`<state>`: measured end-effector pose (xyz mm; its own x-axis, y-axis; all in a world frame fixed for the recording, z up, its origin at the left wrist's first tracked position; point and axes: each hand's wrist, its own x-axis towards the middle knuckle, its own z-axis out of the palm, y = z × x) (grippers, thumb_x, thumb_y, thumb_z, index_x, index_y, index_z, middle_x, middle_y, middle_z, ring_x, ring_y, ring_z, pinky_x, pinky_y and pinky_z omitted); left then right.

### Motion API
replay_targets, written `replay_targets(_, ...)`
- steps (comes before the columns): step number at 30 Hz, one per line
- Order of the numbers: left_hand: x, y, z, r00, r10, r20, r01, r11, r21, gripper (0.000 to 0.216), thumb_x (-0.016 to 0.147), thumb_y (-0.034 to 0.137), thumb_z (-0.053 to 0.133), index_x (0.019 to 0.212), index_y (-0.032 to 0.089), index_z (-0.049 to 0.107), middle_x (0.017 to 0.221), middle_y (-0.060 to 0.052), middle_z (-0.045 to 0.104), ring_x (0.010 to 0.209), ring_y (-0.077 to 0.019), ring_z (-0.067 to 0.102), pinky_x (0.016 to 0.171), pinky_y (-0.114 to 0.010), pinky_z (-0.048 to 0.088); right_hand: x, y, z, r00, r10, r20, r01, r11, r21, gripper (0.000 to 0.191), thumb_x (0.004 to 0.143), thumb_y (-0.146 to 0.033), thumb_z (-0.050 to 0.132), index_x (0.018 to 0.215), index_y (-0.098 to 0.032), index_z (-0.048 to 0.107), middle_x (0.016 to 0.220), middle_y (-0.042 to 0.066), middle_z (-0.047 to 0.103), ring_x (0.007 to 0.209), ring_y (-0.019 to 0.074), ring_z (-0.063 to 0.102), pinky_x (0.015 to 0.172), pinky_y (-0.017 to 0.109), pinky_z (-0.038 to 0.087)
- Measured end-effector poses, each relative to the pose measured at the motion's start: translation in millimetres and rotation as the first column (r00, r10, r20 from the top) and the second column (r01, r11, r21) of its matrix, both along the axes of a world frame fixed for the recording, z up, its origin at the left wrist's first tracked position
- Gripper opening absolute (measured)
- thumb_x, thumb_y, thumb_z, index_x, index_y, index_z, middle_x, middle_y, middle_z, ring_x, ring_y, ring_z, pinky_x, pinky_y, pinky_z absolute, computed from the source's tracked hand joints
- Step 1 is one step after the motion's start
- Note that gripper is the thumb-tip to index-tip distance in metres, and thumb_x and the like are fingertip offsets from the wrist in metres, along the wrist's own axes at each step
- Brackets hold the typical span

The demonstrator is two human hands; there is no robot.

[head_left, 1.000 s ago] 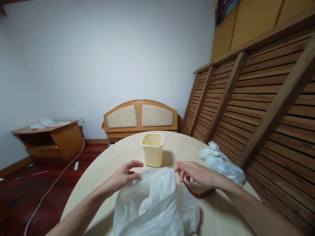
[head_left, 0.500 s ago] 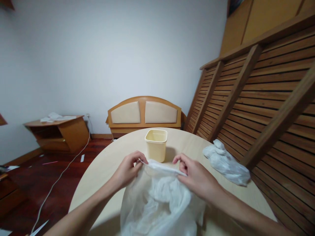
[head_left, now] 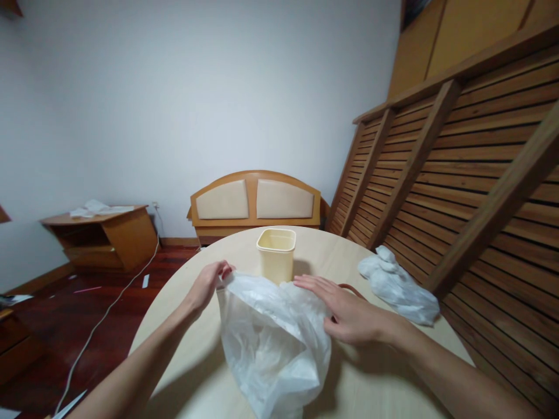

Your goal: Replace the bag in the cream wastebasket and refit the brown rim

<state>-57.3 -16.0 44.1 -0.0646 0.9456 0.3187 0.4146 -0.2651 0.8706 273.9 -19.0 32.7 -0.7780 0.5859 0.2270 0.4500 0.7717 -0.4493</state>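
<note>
A thin white plastic bag (head_left: 275,343) hangs with its mouth spread over the near part of the round table. My left hand (head_left: 212,282) is closed on the left corner of the bag's rim. Along the bag's right side, my right hand (head_left: 336,308) lies with its fingers stretched out, touching the plastic. Just behind the bag stands a cream-coloured plastic bin (head_left: 276,256), upright, its lower front hidden by the bag. A short brown curved strip (head_left: 353,291) shows behind my right hand; its kind is not clear.
On the right of the pale round table (head_left: 183,291) lies a bundle of white plastic bags (head_left: 399,285). A slatted wooden panel (head_left: 476,198) leans beyond it. At the back stands a headboard (head_left: 253,198), and a low cabinet (head_left: 100,238) with papers is at left.
The bag's mouth has opened wider. My left hand has moved left and up with its corner, while my right hand's fingers have straightened from a pinch on the rim.
</note>
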Motion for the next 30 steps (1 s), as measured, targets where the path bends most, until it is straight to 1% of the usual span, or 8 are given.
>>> replay_targets(3,12.5,-26.7,-0.1,0.969,0.153,-0.195,-0.105,0.966,0.236,0.033,0.088,0.05,0.046,0.09,0.021,0.061,0.115,-0.013,0.067,0.114,-0.0338,0.058,0.103,-0.049,0.046,3.1,8.2,-18.3,0.995,-0.029,0.098,0.03,0.999,-0.011,0.078,0.081,-0.022,0.061,0.154,-0.022,0.034,0.157,0.013,0.041,0.144,0.0291,0.039,0.118,0.049,0.031)
replay_targets(5,29.6,-51.5,-6.6,0.928,0.05,-0.37,0.087,0.934,0.346,0.04,0.085,0.048,0.061,0.119,0.025,0.06,0.142,-0.013,0.054,0.131,-0.036,0.048,0.113,-0.051,0.038,1.1,9.4,-25.4,0.995,-0.038,0.094,0.04,0.999,-0.017,0.078,0.082,-0.026,0.064,0.154,-0.026,0.035,0.156,0.011,0.043,0.139,0.0291,0.045,0.114,0.046,0.037)
replay_targets(9,57.3,-74.0,-28.6,0.69,-0.168,-0.704,0.478,0.836,0.269,0.098,0.074,0.048,0.077,0.156,0.031,0.027,0.166,-0.011,0.018,0.148,-0.0447,0.023,0.117,-0.062,0.031,-9.3,7.7,-28.2,0.993,-0.059,0.102,0.058,0.998,0.012,0.07,0.078,-0.026,0.067,0.145,-0.022,0.047,0.142,0.014,0.057,0.121,0.0303,0.061,0.101,0.041,0.048)
replay_targets(12,59.4,-54.1,-38.0,0.678,-0.102,-0.728,0.447,0.844,0.298,0.086,0.085,0.021,0.063,0.158,0.029,0.019,0.167,-0.011,0.013,0.15,-0.0385,0.021,0.117,-0.06,0.034,-17.8,3.8,-25.9,0.977,-0.078,0.2,0.077,0.997,0.012,0.048,0.079,-0.03,0.064,0.126,-0.017,0.061,0.12,0.014,0.07,0.106,0.0313,0.069,0.088,0.038,0.053)
replay_targets(16,54.0,-12.7,-42.0,0.673,-0.128,-0.728,0.471,0.834,0.289,0.077,0.09,0.01,0.055,0.156,0.031,0.022,0.156,-0.012,0.038,0.139,-0.0293,0.042,0.109,-0.052,0.048,-24.2,-1.5,-29.2,0.922,-0.105,0.373,0.106,0.994,0.017,0.033,0.076,-0.036,0.064,0.102,-0.017,0.071,0.1,0.013,0.077,0.091,0.0318,0.073,0.073,0.033,0.053)
replay_targets(21,59.8,10.6,-54.0,0.749,-0.122,-0.652,0.447,0.819,0.36,0.035,0.095,0.013,0.052,0.126,0.025,0.062,0.109,-0.008,0.063,0.097,-0.0202,0.065,0.087,-0.038,0.059,-23.8,-1.4,-37.3,0.854,-0.255,0.453,0.241,0.966,0.089,0.021,0.074,-0.029,0.061,0.082,-0.016,0.075,0.088,0.015,0.078,0.082,0.0308,0.074,0.064,0.03,0.048)
replay_targets(27,70.3,11.0,-46.8,0.749,-0.079,-0.658,0.404,0.842,0.359,0.065,0.093,0.011,0.052,0.152,0.032,0.032,0.151,-0.013,0.044,0.091,-0.0175,0.069,0.073,-0.032,0.061,-24.7,-2.6,-22.3,0.87,-0.322,0.374,0.248,0.94,0.233,0.023,0.075,-0.015,0.055,0.087,-0.016,0.075,0.089,0.015,0.078,0.083,0.028,0.074,0.067,0.029,0.045)
replay_targets(30,76.9,14.4,-32.6,0.734,-0.086,-0.673,0.436,0.82,0.371,0.061,0.093,0.008,0.048,0.148,0.033,0.04,0.155,-0.012,0.04,0.09,-0.0178,0.071,0.075,-0.033,0.06,-29.6,-7.3,-13.3,0.874,-0.337,0.35,0.252,0.93,0.266,0.02,0.074,-0.012,0.054,0.078,-0.015,0.073,0.085,0.015,0.078,0.078,0.0273,0.074,0.064,0.029,0.043)
